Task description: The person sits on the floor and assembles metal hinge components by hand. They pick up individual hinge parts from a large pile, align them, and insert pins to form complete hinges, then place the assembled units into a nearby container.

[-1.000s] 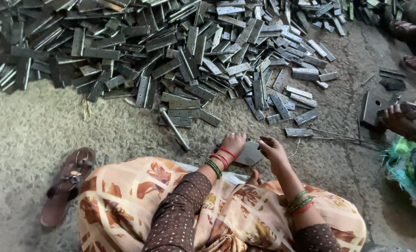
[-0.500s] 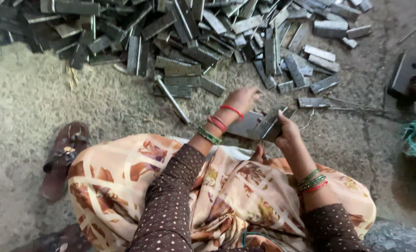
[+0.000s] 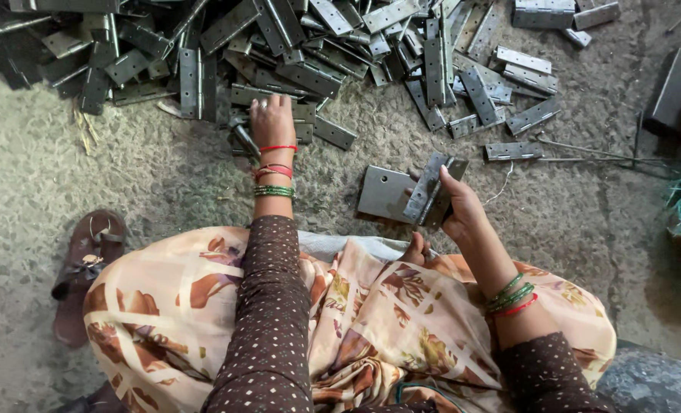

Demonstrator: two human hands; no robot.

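While the left hand [image 3: 272,122] reaches up to the centre top of the frame, fingers closing on a grey metal hinge [image 3: 243,138] at the edge of the hinge pile [image 3: 279,46], the right hand [image 3: 459,210] grips a folded hinge [image 3: 431,191] mid-frame, touching a flat steel plate [image 3: 382,193] on the floor [image 3: 126,176].

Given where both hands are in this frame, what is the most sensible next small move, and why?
Probably closing the left hand on one hinge at the edge of the hinge pile and drawing it back. That hand lies on the pile's near edge, fingers on the pieces, while the right hand grips a hinge over the flat metal plate on the floor.
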